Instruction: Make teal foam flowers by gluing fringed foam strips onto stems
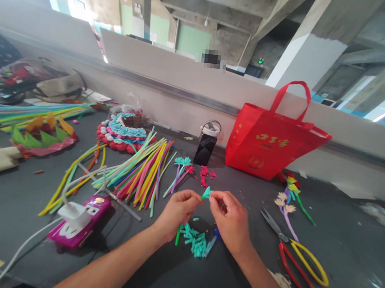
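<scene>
Between my two hands is a small teal craft flower [207,192] with pointed petals. My left hand [182,209] pinches its base between thumb and fingertips. At the other side of it, the thumb and forefinger of my right hand [231,217] grip its petal edge. Below my hands lies a pile of short cut teal pieces [198,241], with a green stick [178,235] beside it. A blue item under my right hand is mostly hidden. Just beyond my hands are several loose red petals [204,175] and finished flowers with teal heads [183,161].
Scissors [293,253] with red and yellow handles lie at right, near finished flowers [286,202]. A red bag [271,141] and a phone [205,149] against a white cup [211,129] stand behind. Colourful craft stems [141,173] and a purple power strip [81,221] are at left.
</scene>
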